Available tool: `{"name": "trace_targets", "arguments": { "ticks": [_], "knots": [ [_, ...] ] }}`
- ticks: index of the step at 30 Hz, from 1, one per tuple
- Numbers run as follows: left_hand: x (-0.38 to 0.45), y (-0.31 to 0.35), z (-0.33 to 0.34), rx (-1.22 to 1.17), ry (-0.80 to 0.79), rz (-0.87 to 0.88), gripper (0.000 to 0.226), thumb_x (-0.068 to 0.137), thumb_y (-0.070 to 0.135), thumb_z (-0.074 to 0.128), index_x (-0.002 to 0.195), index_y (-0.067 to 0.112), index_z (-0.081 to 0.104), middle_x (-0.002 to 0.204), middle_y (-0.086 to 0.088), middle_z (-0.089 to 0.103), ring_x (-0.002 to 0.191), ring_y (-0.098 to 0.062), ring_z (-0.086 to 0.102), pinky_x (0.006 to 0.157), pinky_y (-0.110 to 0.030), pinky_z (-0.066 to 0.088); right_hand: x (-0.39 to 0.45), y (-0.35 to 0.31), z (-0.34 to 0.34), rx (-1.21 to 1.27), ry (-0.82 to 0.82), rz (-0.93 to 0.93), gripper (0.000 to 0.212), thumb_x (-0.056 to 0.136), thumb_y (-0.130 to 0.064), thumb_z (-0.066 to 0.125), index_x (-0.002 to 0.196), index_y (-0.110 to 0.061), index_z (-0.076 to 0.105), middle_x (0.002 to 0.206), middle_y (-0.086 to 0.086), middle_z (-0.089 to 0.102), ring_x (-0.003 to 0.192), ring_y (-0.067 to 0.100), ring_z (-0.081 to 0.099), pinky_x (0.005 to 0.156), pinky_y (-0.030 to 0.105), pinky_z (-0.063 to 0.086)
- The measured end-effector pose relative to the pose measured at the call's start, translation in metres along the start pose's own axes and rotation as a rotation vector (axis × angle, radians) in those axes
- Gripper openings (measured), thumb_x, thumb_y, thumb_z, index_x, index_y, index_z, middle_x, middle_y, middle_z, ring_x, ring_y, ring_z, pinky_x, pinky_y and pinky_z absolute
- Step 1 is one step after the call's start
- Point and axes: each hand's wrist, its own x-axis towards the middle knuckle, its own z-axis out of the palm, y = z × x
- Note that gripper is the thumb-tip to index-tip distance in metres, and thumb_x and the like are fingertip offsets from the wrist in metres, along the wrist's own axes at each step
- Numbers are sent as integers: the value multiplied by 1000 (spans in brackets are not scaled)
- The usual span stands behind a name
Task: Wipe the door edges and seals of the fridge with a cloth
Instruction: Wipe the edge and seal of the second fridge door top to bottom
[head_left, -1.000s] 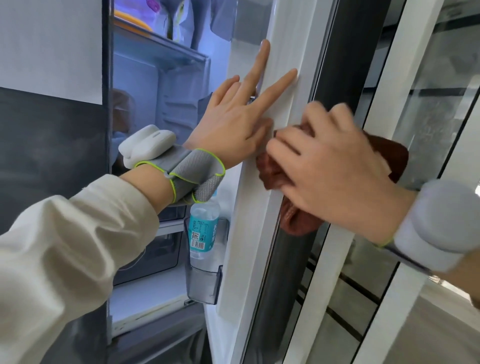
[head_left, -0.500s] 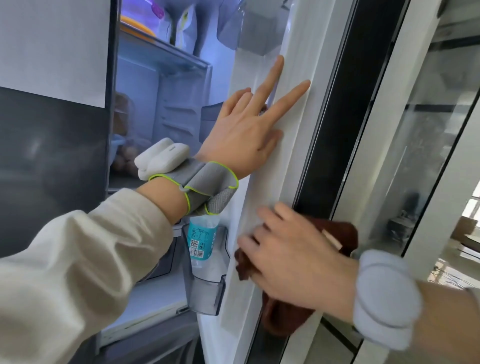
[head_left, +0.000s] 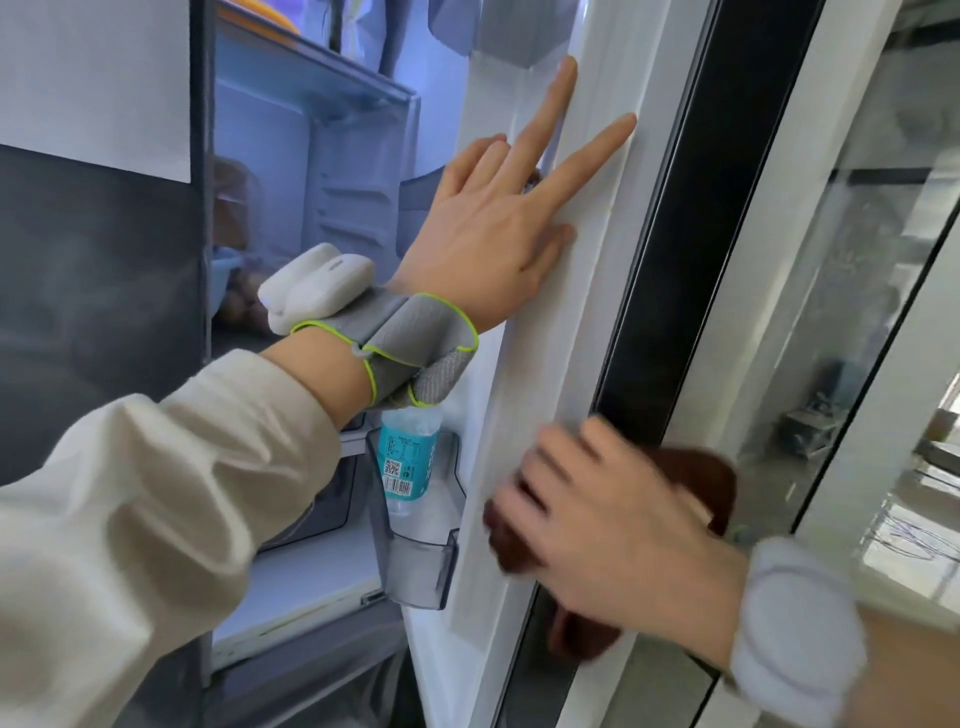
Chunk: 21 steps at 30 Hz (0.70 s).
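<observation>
Both grips are busy on the open fridge door (head_left: 566, 364). At about 5 o'clock in the view, the right hand (head_left: 618, 514) has its fingers curled over a dark brown cloth (head_left: 696, 478) and presses it onto the white edge of the door, low down; this hand looks blurry. The cloth bunches out from under the hand, with one bit poking out at 1 o'clock from the knuckles and another bit hanging at 6 o'clock under the palm. A soft pale band (head_left: 800, 634) goes round the right wrist. The left hand (head_left: 493, 234) sits higher up, at about 12 o'clock from the right hand and well apart from it. It is spread flat with straight fingers, holds nothing, and rests on the white door seal (head_left: 597, 218), with two fingers pointing up toward 1 o'clock. A grey strap with a bright green rim (head_left: 415, 343) wraps the left wrist, and a white box (head_left: 317, 288) sits on it. A cream sleeve (head_left: 156, 509) covers the left arm. At 9 o'clock from the right hand, a water bottle with a blue label (head_left: 408, 462) stands in a clear door bin (head_left: 421, 561). Inside the fridge, at 11 o'clock, is a glass shelf (head_left: 322, 78).
</observation>
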Motion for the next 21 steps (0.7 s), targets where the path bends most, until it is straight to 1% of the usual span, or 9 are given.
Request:
{"name": "trace_targets", "arguments": {
  "ticks": [2,5,7,9,11,13,16,18,21],
  "knots": [
    [1,0,1,2,6,10,65,86,18,42,147,28,22,156,-15,7,101,-25,47,99,-28,16,-11,-19,14,61,-39,-47,24,75,-32,50,87,-13,59,72,7,60,74,27,49,68,39,28],
    [0,-1,1,2,9,12,64,86,20,41,146,28,23,156,-15,7,102,-25,48,100,-28,17,-12,-9,16,118,6,-51,27,76,-35,44,87,-15,57,75,4,62,76,25,49,69,36,27],
    [0,-1,2,3,11,10,64,86,21,41,146,28,23,155,-15,8,102,-25,48,99,-29,17,-5,13,6,85,76,-17,30,75,-38,43,88,-15,56,79,4,62,79,25,43,68,36,26],
    [0,-2,3,15,30,12,64,85,21,41,146,28,24,155,-16,10,99,-26,49,98,-30,19,5,42,-8,8,175,61,32,76,-39,47,91,-13,56,82,7,62,81,26,39,66,38,25],
    [0,-1,3,12,35,14,64,84,23,39,146,27,25,155,-17,10,98,-26,49,98,-30,20,13,71,-23,-71,244,153,33,82,-39,48,94,-10,58,85,9,63,82,28,41,66,39,26],
    [0,-2,4,16,31,19,63,85,24,37,146,28,24,155,-17,9,98,-26,48,98,-30,20,18,85,-31,-114,262,185,35,87,-40,46,97,-9,59,87,9,63,82,30,46,67,38,27],
    [0,-3,4,34,55,28,62,86,23,40,146,26,26,154,-18,11,95,-25,47,98,-30,19,18,76,-24,-135,249,164,29,88,-33,44,96,-9,58,88,10,63,83,31,46,68,38,27],
    [-1,-2,5,40,60,32,61,86,22,40,146,26,26,154,-18,12,95,-25,47,99,-29,18,13,62,-16,-104,232,150,27,86,-32,45,95,-9,58,88,11,62,81,30,46,67,38,27],
    [-1,-1,5,38,46,27,61,88,21,41,146,26,24,155,-17,10,98,-25,46,100,-29,17,1,39,-3,-44,204,103,27,81,-32,57,95,-10,59,90,11,63,81,29,48,68,38,29]
  ]
}}
